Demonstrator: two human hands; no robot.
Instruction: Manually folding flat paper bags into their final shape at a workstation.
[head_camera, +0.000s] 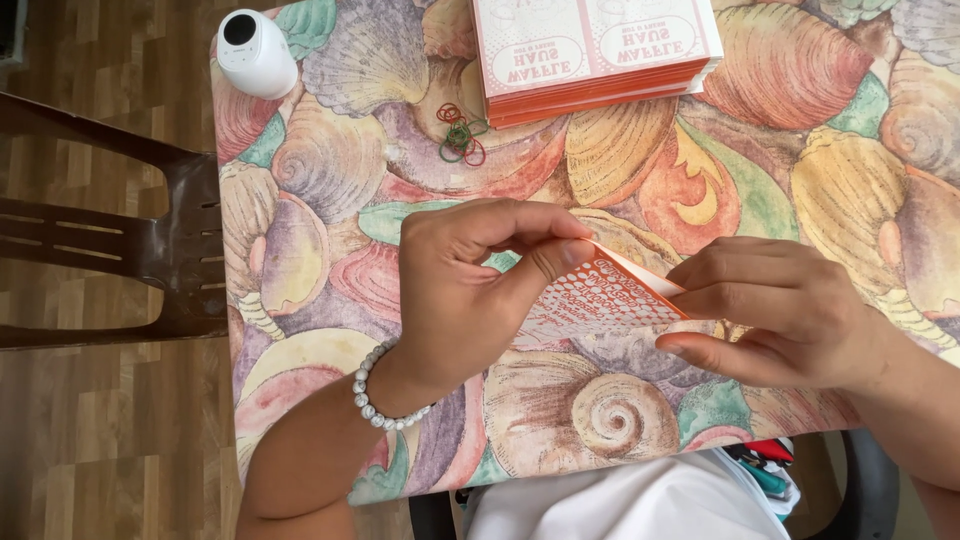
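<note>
Both hands are clamped on one orange-and-white paper sleeve, held just above the middle of the bench. The left hand pinches its left end between thumb and fingers; the right hand grips its right end, fingers on top and thumb beneath.

Risks, as I judge them: the paper looks thin, so a hard pull between the two hands could tear it or crease it off the line. If the corners are not matched, a fold may set crooked. A loose pinch could let the sleeve slip onto the bench. An elbow swing might nudge the stack at the far edge, or the white device at the bench corner, which sits close to the drop.

Count: one sleeve in hand; one stack of like sleeves, too many to number; one small heap of rubber bands, red and green, several; one white device; one brown chair to the left; one bead bracelet on the left wrist.
</note>
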